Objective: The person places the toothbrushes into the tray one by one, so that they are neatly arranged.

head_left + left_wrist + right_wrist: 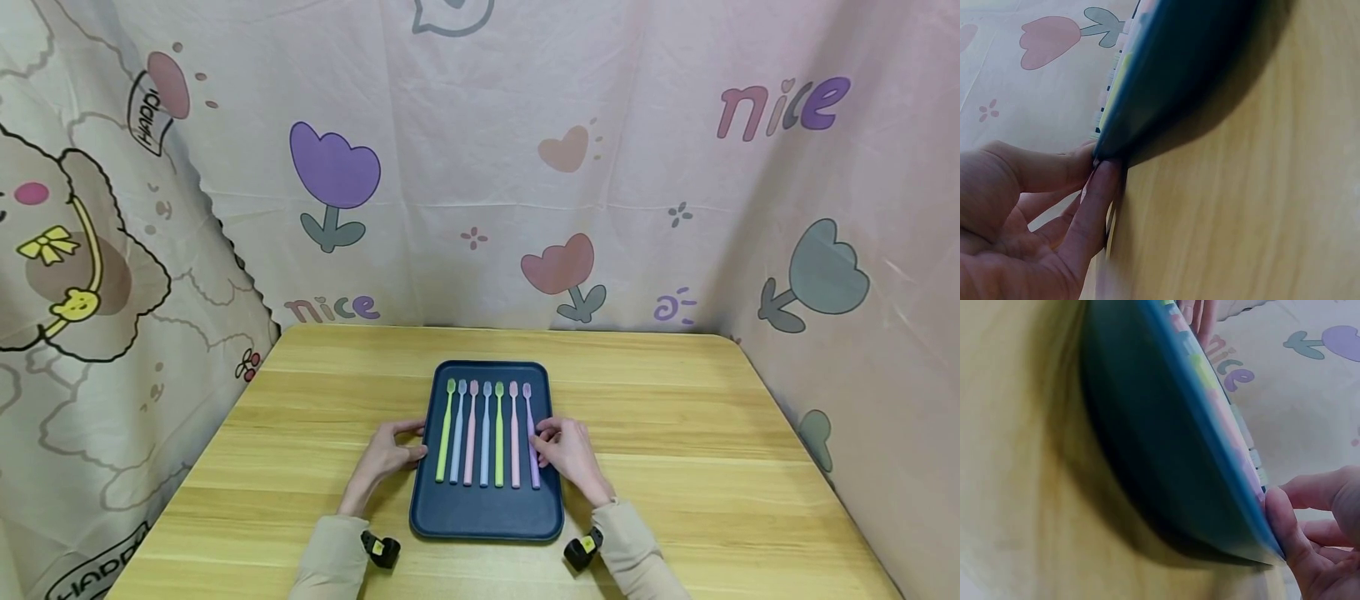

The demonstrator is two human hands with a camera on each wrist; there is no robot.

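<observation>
A dark blue rectangular tray (487, 512) lies on the table with several toothbrushes side by side in it, heads toward the far end. They are green, blue, pink and purple. My left hand (392, 454) grips the tray's left rim between thumb and fingers; the left wrist view shows the thumb and fingertips (1105, 172) meeting at that edge. On the other side, my right hand (567, 450) reaches over the right rim and pinches the purple toothbrush (531, 417), the outermost one. In the right wrist view the tray wall hides most of the brushes.
The wooden table (675, 500) extends to both sides of the tray. A printed cloth (465, 167) hangs behind it and along both sides. Black wrist cameras (380, 550) sit on both sleeves near the tray's front corners.
</observation>
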